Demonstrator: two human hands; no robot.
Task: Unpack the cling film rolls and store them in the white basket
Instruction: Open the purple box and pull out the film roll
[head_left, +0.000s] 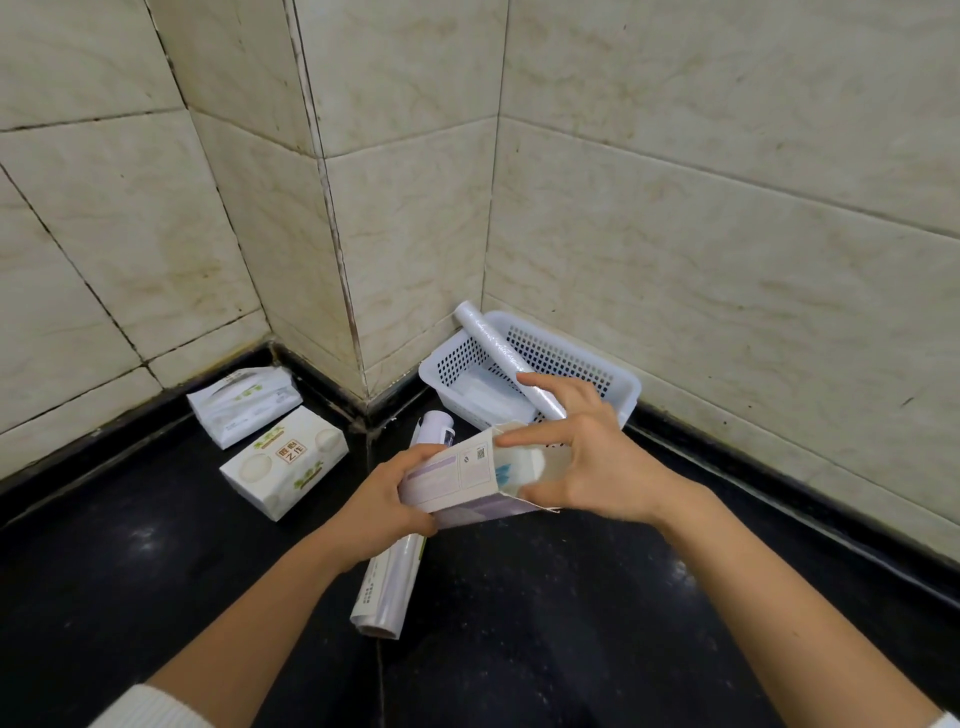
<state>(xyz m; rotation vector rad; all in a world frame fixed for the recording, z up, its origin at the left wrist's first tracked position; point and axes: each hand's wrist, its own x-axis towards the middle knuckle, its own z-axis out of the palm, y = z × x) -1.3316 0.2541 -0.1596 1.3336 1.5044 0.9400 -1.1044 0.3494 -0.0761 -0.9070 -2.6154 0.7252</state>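
A: Where's the film?

B: One cling film roll (501, 358) already in the white basket (621, 376), lying diagonal, far end poking over the back-left rim, near end hidden behind the right hand (587, 457). A flat white packet sits on the basket floor under it. Basket is jammed into the wall corner, two sides against tile (727, 208).

A: And the box?

B: Cardboard box (467, 478) held above the black counter (519, 623), open end facing right. Left hand (384, 499) wraps the closed end, fingers clamped around it. Right hand is at the mouth, thumb and fingers curled on the torn flap and a white roll end showing inside; index finger stretched out across the top edge.

A: Anything else loose?

B: A wrapped roll (387, 587) lies on the counter under the box, running from near the counter seam towards the basket, far end just beside the basket's front wall. Two tissue packs (283, 460) well off to the left, the far one against the wall kerb.

A: Room to move?

B: Open counter in front and right of the box. Path from box to basket is short, straight over the front rim.
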